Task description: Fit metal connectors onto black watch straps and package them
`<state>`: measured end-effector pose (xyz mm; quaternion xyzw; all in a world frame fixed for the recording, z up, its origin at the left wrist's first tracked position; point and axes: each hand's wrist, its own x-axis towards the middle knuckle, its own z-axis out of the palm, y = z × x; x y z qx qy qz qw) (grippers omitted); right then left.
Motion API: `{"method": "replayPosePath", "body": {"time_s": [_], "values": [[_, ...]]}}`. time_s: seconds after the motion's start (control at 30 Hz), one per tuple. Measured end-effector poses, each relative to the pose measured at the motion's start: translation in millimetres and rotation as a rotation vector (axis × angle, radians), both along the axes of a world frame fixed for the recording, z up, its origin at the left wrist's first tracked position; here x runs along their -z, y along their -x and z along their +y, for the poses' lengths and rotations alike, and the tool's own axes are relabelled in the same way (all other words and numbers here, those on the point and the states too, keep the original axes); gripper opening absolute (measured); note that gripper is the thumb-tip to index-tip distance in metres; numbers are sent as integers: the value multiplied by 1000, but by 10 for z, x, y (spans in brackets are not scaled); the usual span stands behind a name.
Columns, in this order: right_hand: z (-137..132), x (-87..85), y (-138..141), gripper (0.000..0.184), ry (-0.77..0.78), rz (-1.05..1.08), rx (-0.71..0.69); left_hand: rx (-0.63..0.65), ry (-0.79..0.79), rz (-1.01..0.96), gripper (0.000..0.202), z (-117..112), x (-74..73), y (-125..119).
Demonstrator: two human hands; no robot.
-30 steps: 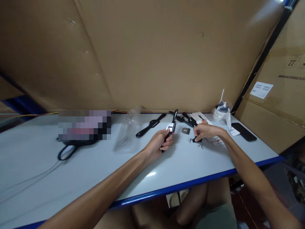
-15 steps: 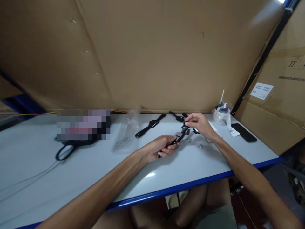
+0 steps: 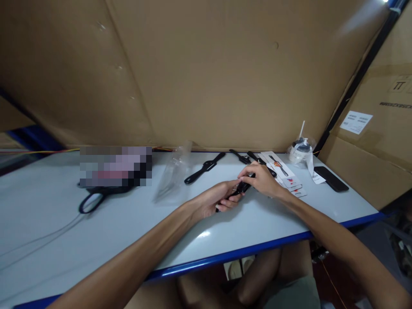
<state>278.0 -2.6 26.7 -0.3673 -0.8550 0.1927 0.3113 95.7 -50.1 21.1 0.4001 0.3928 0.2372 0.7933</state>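
My left hand (image 3: 216, 198) is closed around a black smartwatch (image 3: 240, 187) with its strap, held low over the white table (image 3: 128, 231). My right hand (image 3: 261, 179) meets it from the right, fingers pinched on the watch's upper end. Both hands touch the same watch. Another black watch (image 3: 204, 168) lies flat behind them. More black straps (image 3: 244, 158) rest further back.
Printed leaflets (image 3: 286, 174) lie right of my hands, a black phone (image 3: 331, 178) beyond them, and a bagged item (image 3: 301, 149) at the back. A clear plastic bag (image 3: 175, 171) and a black looped item (image 3: 92, 201) sit left. Cardboard walls enclose the table; its blue edge runs in front.
My left hand lowered the watch from upright to near the table. My right hand left the small metal parts, rose to the strap, then came down onto the watch.
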Motion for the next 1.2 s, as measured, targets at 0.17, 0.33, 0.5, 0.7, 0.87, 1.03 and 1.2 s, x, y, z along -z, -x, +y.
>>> {"method": "replayPosePath", "body": {"time_s": [0.17,0.33,0.5,0.7,0.87,1.03,1.2], "values": [[-51,-12,3,8,-166,-3,25,-58,-197,37,28,-39,62,-25],[-93,-129,-59,12,-211,299,249,-236,-391,44,31,-41,137,-90],[-4,-96,-61,29,277,516,280,-302,-477,4,34,-48,148,-107],[-58,25,47,37,542,515,67,-245,-519,18,30,-72,161,-124],[-84,59,93,36,510,542,53,-217,-540,14,34,-70,161,-141],[-72,57,99,36,490,550,60,-223,-588,50,38,-61,164,-150],[-81,43,100,37,512,555,73,-239,-593,76,38,-55,172,-142]]}}
